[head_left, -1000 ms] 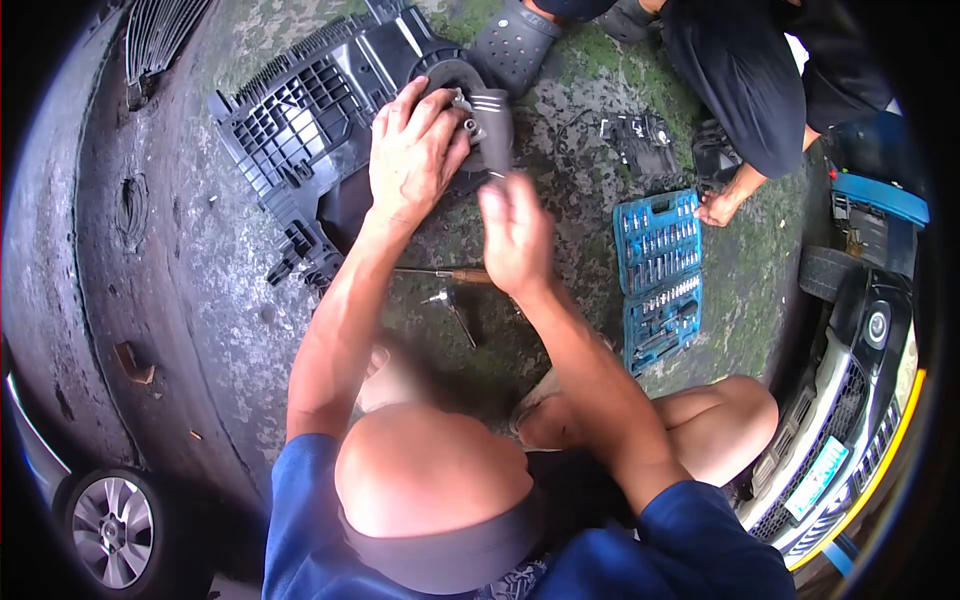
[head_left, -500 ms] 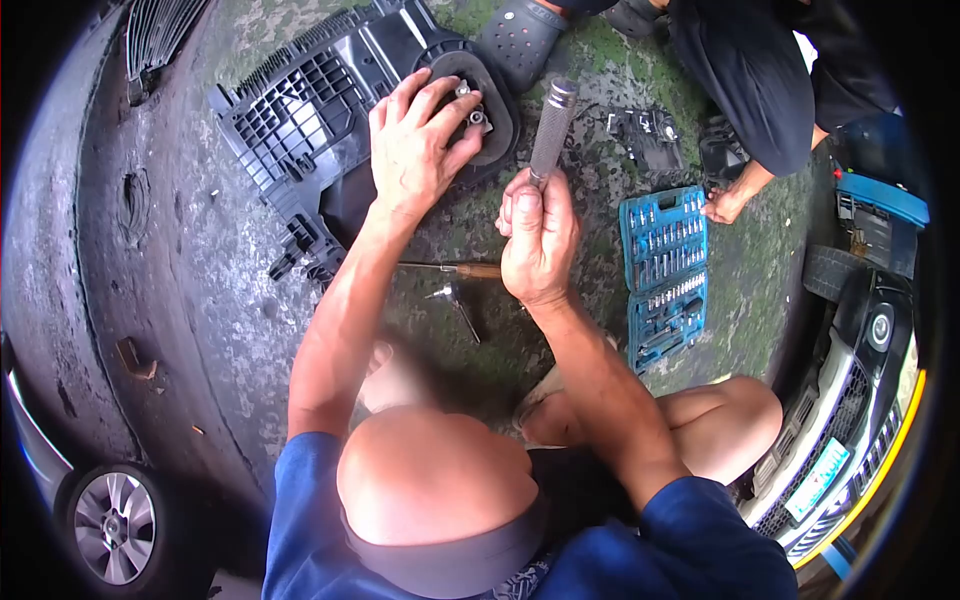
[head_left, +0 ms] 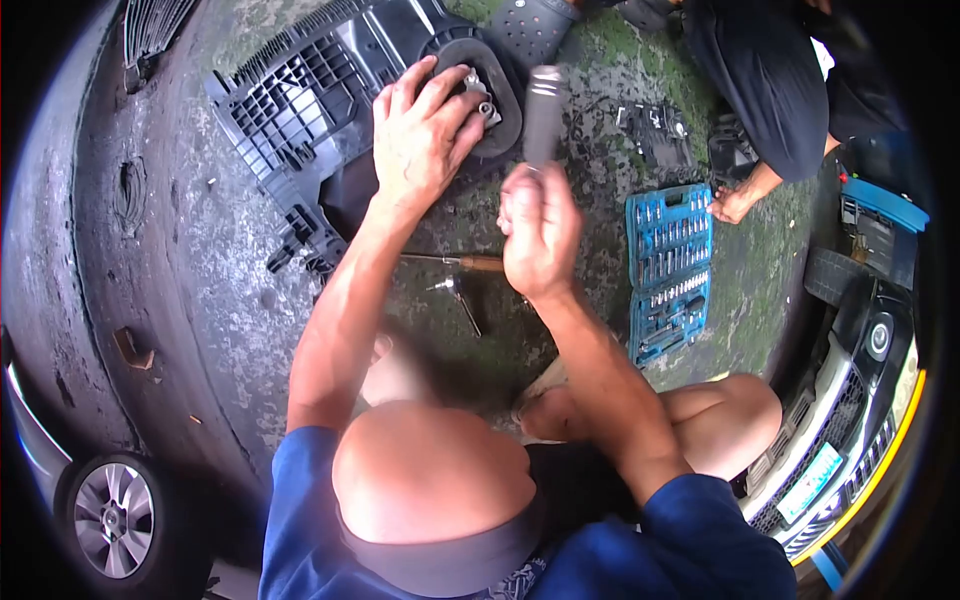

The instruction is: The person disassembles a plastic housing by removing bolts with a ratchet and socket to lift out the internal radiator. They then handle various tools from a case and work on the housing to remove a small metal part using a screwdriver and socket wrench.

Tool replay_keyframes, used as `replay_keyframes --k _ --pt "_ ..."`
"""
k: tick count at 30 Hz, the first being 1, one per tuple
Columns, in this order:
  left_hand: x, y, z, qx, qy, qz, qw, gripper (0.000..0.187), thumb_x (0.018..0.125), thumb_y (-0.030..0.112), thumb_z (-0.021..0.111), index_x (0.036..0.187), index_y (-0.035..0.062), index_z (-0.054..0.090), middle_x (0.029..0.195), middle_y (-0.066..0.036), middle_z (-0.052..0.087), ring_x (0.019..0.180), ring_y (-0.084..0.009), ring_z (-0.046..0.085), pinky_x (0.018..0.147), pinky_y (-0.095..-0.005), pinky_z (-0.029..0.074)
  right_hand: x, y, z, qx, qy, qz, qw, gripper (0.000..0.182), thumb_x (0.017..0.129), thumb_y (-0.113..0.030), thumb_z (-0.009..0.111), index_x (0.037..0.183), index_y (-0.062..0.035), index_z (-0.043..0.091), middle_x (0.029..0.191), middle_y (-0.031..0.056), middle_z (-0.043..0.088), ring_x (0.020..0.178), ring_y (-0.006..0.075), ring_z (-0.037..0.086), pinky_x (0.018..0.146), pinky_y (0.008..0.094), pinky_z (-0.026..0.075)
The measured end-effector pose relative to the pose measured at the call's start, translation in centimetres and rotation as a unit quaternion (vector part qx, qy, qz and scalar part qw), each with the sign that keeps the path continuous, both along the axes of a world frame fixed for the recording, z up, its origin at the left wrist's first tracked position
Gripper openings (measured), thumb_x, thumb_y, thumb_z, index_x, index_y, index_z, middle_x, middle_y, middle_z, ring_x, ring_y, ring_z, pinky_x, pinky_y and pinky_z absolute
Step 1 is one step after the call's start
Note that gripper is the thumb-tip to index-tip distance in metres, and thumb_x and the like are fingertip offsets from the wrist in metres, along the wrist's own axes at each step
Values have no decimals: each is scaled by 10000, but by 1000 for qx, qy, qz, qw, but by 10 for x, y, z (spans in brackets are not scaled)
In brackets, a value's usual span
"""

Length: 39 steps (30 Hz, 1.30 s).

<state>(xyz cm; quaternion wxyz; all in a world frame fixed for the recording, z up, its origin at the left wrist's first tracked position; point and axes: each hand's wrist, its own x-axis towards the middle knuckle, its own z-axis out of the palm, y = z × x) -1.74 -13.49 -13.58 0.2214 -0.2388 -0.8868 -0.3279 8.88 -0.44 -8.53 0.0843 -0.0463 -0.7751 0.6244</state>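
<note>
My left hand (head_left: 422, 130) lies with fingers spread over the rubber-rimmed opening of a black plastic housing (head_left: 300, 110). Its fingertips rest at a metal fitting (head_left: 484, 100) set in that opening, partly covered by them. My right hand (head_left: 540, 225) is closed round the lower end of a knurled metal tool handle (head_left: 543, 115), which points up and is smeared by motion. What the fist covers is hidden. Below my hands, a screwdriver (head_left: 475, 263) with an orange-brown handle and a small metal tool (head_left: 458, 302) lie on the ground.
A blue socket set case (head_left: 632, 290) lies open at right, with another person's hand (head_left: 733, 204) at its edge. Black plastic parts (head_left: 655, 135) lie beyond it. A crocs-style shoe (head_left: 530, 30) stands by the housing. A car bumper (head_left: 830, 450) is at right, a car wheel (head_left: 113, 515) at lower left.
The knurled handle has swung slightly left and blurs at its top. My right hand has turned a little with it. My left hand stays on the housing, its fingers barely shifted.
</note>
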Motion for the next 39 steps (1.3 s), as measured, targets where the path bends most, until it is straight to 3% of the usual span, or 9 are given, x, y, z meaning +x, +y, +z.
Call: replay_keyframes --k 3,6,12,16,20,27,31,34,39 --pt "0 1 -2 -2 0 2 1000 258 858 292 725 1093 186 737 1319 4 627 1315 -290 499 1034 -480 390 -6 -2 14 -26 143 -23 989 278 1089 -308 473 1002 -49 527 790 1 485 644 89 451 600 267 439" --pt "0 1 1 3 2 2 1000 252 852 285 730 1081 178 739 1310 3 629 1311 -289 500 1040 -471 388 -15 13 -25 147 -98 25 984 289 1085 -345 487 1004 -70 527 762 -17 475 612 93 452 584 275 445" --pt "-1 -1 -2 16 13 -4 1000 274 846 271 735 1094 155 736 1306 -10 635 1306 -298 509 1039 -464 391 -2 18 -2 -41 -45 -8 998 296 1096 -327 457 985 -58 511 789 -10 475 621 52 427 546 224 404" --pt "-2 1 -3 13 6 -1 1000 276 844 279 737 1097 168 737 1310 -1 633 1311 -287 505 1039 -475 390 -9 9 1 55 71 -35 995 318 1049 -320 535 975 -17 594 715 106 616 592 229 608 581 370 479" --pt "-1 1 -5 15 8 3 1000 272 841 284 739 1087 168 733 1314 -3 632 1321 -287 498 1044 -468 389 -20 25 -49 40 -206 -44 977 296 1084 -339 496 923 -96 546 666 -56 444 566 51 450 506 228 397" --pt "-1 1 -1 13 8 4 1000 263 840 268 737 1079 158 732 1307 -5 636 1311 -282 509 1042 -461 390 -14 9 30 -30 125 -14 992 324 1061 -311 513 943 -12 552 738 25 579 601 106 547 534 286 438" --pt "-1 1 -4 6 9 7 1000 265 835 272 742 1076 163 732 1306 -10 636 1314 -287 507 1035 -472 398 -21 29 -47 151 -148 64 975 288 1081 -355 492 958 -96 521 726 -34 467 571 73 455 527 251 412" --pt "0 -1 -2 13 4 3 1000 268 836 272 740 1077 153 728 1305 -12 638 1317 -287 506 1034 -476 398 -13 20 -11 45 -96 0 994 344 1057 -337 522 974 -4 555 677 155 517 603 258 515 585 386 424" --pt "-1 0 -3 13 9 5 1000 270 850 267 732 1096 156 722 1302 -4 639 1315 -279 509 1054 -465 385 -21 8 53 -108 169 0 980 279 1076 -289 493 992 -27 541 777 8 528 597 83 478 531 238 408"
